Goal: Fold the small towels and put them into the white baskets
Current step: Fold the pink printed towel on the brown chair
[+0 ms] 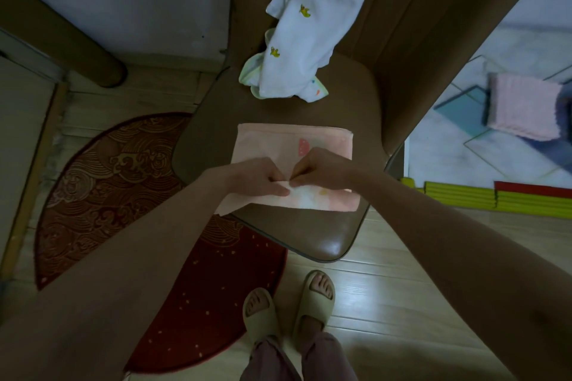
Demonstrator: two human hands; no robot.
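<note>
Left hand (pixel 263 178) and right hand (pixel 318 168) meeting fingertip to fingertip, both pinching the near fold of a pink towel (pixel 294 164) lying on a brown chair seat (pixel 325 241), white duck-print cloth (pixel 309 25) hanging over the backrest, red rug (pixel 123 195) lying beside.
</note>
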